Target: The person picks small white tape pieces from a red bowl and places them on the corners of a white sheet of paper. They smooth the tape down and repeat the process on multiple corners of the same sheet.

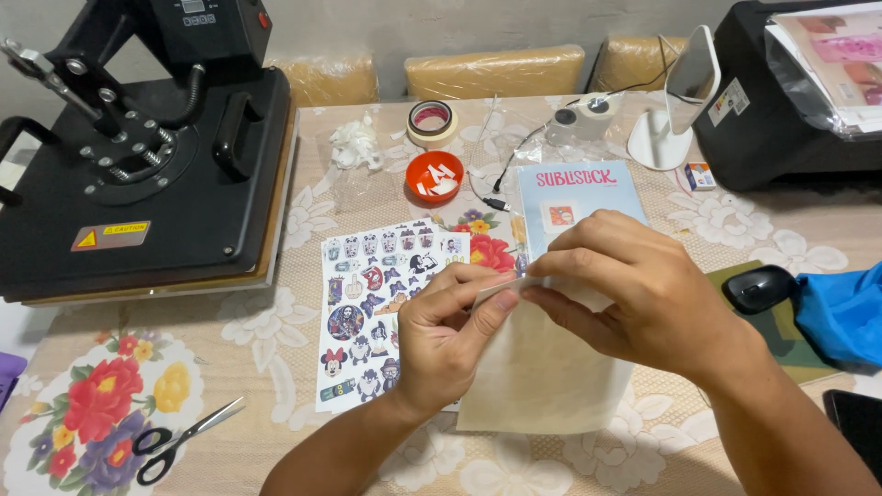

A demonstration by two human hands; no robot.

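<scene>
My left hand (447, 332) and my right hand (634, 289) meet over the table's middle. Between their fingertips they pinch a small white piece (501, 288) at the top edge of a cream sheet of paper (542, 372), which lies under both hands. Left of the hands lies a printed sheet of small cartoon stickers (367, 303), partly covered by my left hand. A light blue packet (574, 197) lies just beyond my right hand.
A black heat press (138, 147) fills the left. An orange bowl (435, 176) with white bits and a tape roll (433, 122) stand behind. Scissors (179, 441) lie front left. A black mouse (759, 287), blue cloth (845, 312), white stand (675, 101) and black printer (790, 101) are right.
</scene>
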